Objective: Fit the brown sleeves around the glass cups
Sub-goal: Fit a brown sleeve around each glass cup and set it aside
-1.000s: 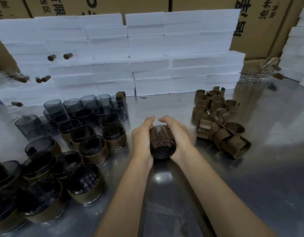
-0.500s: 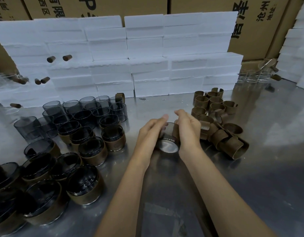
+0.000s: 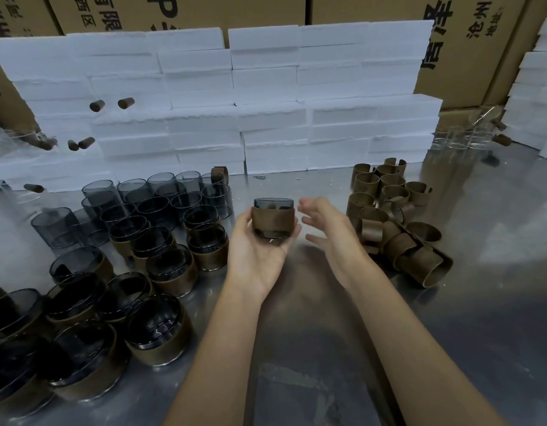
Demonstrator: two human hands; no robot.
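Note:
My left hand holds a smoky glass cup upright above the table, a brown sleeve wrapped round its middle. My right hand hovers just to the right of the cup with fingers spread, touching nothing. A pile of loose brown sleeves lies to the right of my hands. Left of them stand several sleeved cups, and behind those several bare smoky cups.
The steel table carries everything. A wall of white foam blocks runs along the back, with cardboard boxes behind. Clear glasses stand at the far right, more foam beyond them.
The cup was between both hands while the sleeve was worked on. Now it has turned upright in my left hand alone, and my right hand has come off it to the right.

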